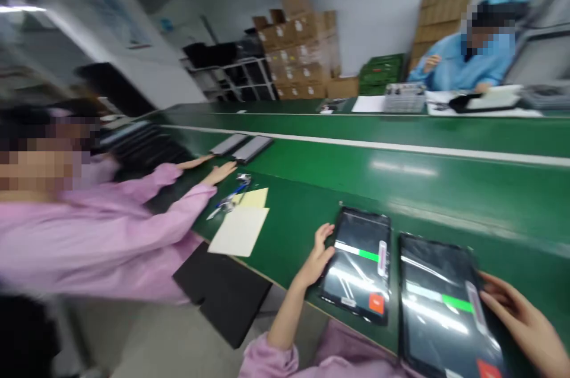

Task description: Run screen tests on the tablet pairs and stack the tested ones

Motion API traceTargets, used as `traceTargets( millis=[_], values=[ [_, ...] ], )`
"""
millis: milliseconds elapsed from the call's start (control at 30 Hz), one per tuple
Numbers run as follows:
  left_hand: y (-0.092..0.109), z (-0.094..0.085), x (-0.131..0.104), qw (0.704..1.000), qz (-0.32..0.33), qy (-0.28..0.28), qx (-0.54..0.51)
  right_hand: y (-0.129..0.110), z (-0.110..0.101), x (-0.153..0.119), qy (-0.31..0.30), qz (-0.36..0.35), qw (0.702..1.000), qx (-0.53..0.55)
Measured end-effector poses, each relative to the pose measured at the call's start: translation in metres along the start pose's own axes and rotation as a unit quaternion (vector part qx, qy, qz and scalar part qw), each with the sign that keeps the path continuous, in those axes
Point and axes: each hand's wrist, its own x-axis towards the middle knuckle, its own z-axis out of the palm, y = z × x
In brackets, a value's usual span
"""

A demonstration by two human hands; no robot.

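Two black tablets lie side by side on the green bench in front of me, each lit with a white-and-green bar and an orange-red block. At the left edge of the left tablet (360,274), my left hand (317,256) touches the rim, its thumb and fingers apart. My right hand (519,313) has its fingers curled at the right edge of the right tablet (439,295); the fingertips are partly hidden. A narrow strip of green surface shows between the tablets.
White paper (238,232), a yellow sheet (253,197) and a blue pen (238,189) lie to my left. A co-worker in pink (133,235) reaches toward two grey flat devices (252,149). Across the bench sits a person in blue (463,60). Cartons (298,51) are stacked behind.
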Motion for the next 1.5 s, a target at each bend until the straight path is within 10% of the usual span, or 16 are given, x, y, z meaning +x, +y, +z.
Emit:
traceTargets(
  millis=[100,400,733,1100,1233,1367,1500],
  values=[
    [-0.011,-0.005,-0.015,0.998,0.009,-0.035,-0.049,-0.015,-0.006,-0.021,0.014,0.029,0.999,0.003],
    [-0.013,-0.018,-0.02,0.987,0.018,-0.139,-0.079,-0.101,0.022,-0.09,-0.101,-0.305,0.916,-0.239],
    [-0.013,-0.022,-0.021,0.985,0.008,-0.165,-0.043,-0.103,0.035,-0.094,-0.098,-0.339,0.897,-0.266],
    [-0.006,-0.019,-0.025,0.985,0.0,-0.168,0.04,-0.107,0.041,-0.097,-0.178,-0.304,0.904,-0.242],
    [-0.01,-0.034,-0.019,0.982,-0.021,-0.181,0.042,-0.089,0.022,-0.081,-0.087,-0.254,0.944,-0.192],
    [0.015,-0.043,0.022,0.974,-0.037,-0.204,0.094,-0.058,0.004,-0.037,0.084,-0.065,0.987,-0.124],
    [0.07,-0.002,0.086,0.916,0.034,-0.262,0.302,-0.032,0.01,0.004,0.09,0.052,0.994,-0.018]
  ],
)
